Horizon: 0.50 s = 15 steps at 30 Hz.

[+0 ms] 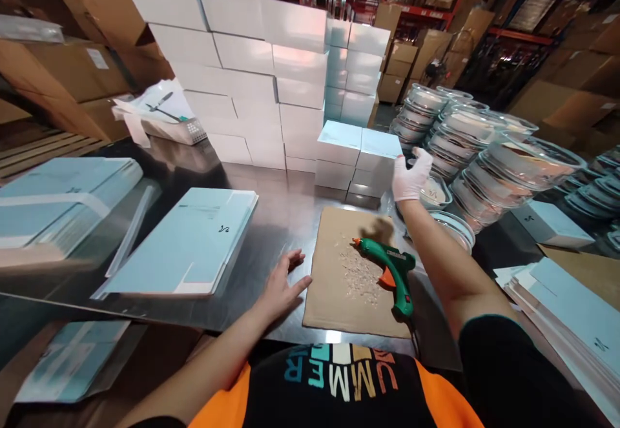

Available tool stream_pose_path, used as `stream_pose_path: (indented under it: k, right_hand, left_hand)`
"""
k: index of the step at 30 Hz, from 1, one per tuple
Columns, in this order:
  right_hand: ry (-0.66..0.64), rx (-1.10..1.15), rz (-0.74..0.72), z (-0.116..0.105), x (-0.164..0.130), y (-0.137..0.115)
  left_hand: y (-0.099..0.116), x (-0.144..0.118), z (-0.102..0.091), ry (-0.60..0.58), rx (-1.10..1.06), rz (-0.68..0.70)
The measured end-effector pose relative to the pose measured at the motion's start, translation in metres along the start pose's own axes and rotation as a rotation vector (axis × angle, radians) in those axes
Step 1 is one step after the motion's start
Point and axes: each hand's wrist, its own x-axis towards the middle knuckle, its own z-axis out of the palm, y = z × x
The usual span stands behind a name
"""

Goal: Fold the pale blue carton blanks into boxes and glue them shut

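Observation:
My left hand [283, 286] is bare and rests on the metal table with its fingers apart, beside the left edge of a cardboard sheet [324, 286]. On that sheet lies a green hot glue gun [387, 263] with an orange trigger, its nozzle pointing left, among many dried glue bits [361, 279]. My right hand [411, 176], in a white glove, reaches out at the right side of a small stack of white boxes [339, 150]. Its thumb and fingers are spread, and I see nothing held. Clear round containers [433, 192] sit just beyond it.
A tall wall of white boxes [247, 53] stands at the back. Flat light-blue printed sheets [194, 241] lie stacked at left, near a strapped bundle [72, 202]. A white basket [184, 131] holds tools. Stacked clear containers [513, 163] and more sheets [571, 312] are at right.

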Motion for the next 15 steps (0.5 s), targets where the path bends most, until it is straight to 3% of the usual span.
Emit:
stream_pose_path:
  k: [2,6,8,10,12,15]
  right_hand:
    - [-0.047,-0.002,0.059,0.021,-0.01,-0.012]
    - [-0.484,0.075,0.23,0.066,-0.013,-0.038]
    - [-0.562,0.072,0.272,0.076,-0.016,-0.05]
    - [-0.611,0.067,0.269,0.07,-0.027,-0.062]
    - [-0.708,0.088,0.211,0.051,-0.048,-0.076]
    - [-0.868,0.152,-0.025,-0.002,-0.089,-0.102]
  left_hand:
    - [0.002,0.001,0.0,-0.007,0.017,-0.004]
    - [0.009,-0.001,0.0,0.004,0.01,0.003]
    - [0.013,-0.006,-0.001,0.056,0.008,0.005]
    - [0.018,-0.012,-0.005,0.142,0.028,0.019]
    - [0.025,-0.013,-0.016,0.224,0.08,0.07]
    - [0.036,0.0,-0.057,0.333,0.272,0.143]
